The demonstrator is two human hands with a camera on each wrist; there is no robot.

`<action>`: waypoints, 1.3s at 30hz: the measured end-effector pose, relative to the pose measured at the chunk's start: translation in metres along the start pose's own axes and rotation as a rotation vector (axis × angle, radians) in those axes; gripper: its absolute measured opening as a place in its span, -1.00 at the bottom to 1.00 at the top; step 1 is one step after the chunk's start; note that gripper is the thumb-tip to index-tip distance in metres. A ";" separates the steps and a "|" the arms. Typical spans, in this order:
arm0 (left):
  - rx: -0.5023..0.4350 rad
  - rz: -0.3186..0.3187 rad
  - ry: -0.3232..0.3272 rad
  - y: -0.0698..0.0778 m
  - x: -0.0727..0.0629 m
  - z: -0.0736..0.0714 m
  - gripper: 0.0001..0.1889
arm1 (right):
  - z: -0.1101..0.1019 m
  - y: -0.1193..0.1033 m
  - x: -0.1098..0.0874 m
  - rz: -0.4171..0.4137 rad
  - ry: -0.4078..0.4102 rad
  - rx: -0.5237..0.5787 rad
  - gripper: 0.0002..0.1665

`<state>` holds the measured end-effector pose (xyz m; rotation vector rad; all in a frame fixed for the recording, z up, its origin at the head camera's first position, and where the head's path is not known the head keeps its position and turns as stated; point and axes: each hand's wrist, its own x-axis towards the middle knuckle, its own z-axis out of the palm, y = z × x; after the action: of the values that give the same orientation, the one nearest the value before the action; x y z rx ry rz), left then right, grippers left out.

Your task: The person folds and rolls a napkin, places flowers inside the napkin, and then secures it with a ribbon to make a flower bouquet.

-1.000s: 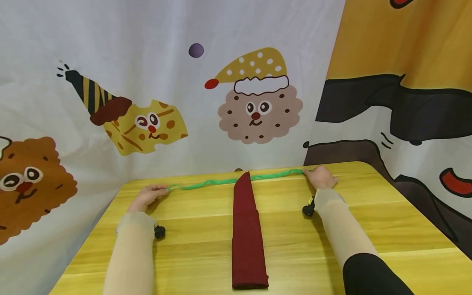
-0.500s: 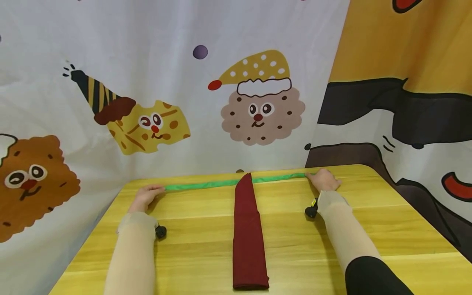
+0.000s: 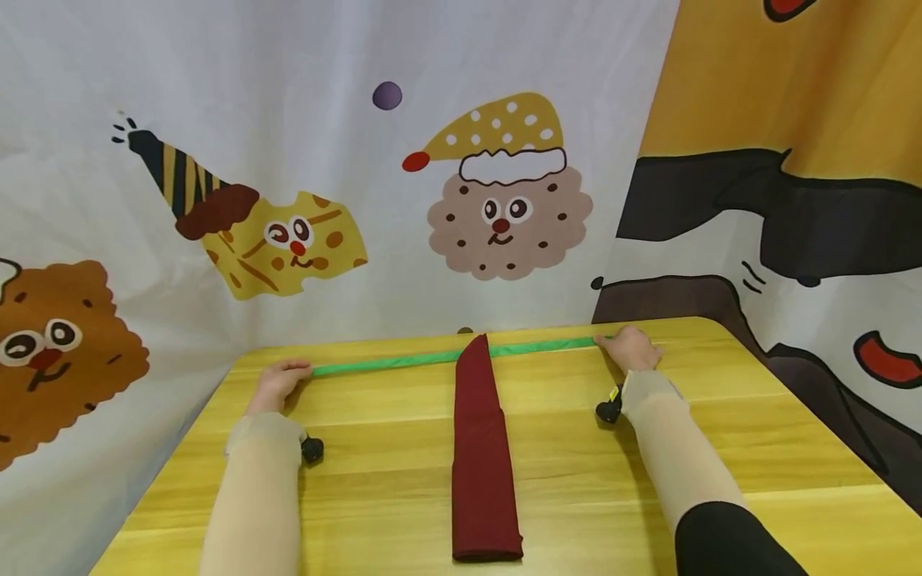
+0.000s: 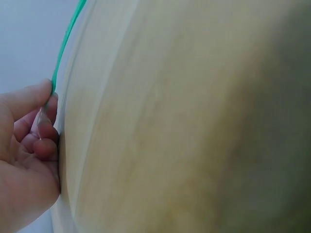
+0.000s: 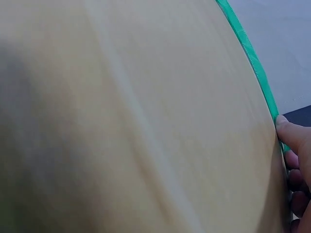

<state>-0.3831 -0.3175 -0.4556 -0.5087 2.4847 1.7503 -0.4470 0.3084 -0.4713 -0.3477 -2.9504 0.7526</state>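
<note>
A green ribbon (image 3: 403, 362) stretches nearly straight across the far part of the table, passing behind the upper end of a folded dark red cloth (image 3: 484, 472). My left hand (image 3: 277, 382) pinches the ribbon's left end between thumb and fingers; the left wrist view shows this pinch on the ribbon (image 4: 65, 41) closely. At the other end, my right hand (image 3: 631, 349) pinches the ribbon between thumb and forefinger, and in the right wrist view the ribbon (image 5: 250, 53) runs up from the thumb. The cloth lies lengthwise between the two forearms, narrowing to a slanted tip at the far end.
The yellow wood-grain table (image 3: 389, 456) has its far edge close behind the ribbon. A white curtain (image 3: 403, 240) with printed cartoon snacks hangs directly behind it and along the left side. Small black cameras sit at both wrists.
The ribbon was wavy and slightly twisted a second ago; now it is flatter and straighter. My left hand has shifted a little to the left, while the right hand and cloth stay nearly still.
</note>
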 end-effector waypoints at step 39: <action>-0.005 0.056 -0.019 -0.015 -0.033 -0.003 -0.50 | -0.005 0.023 -0.044 -0.083 0.103 0.113 -0.53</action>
<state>-0.3473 -0.3169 -0.4605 -0.4242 2.5057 1.7731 -0.3986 0.3202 -0.4785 -0.2469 -2.7932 0.8585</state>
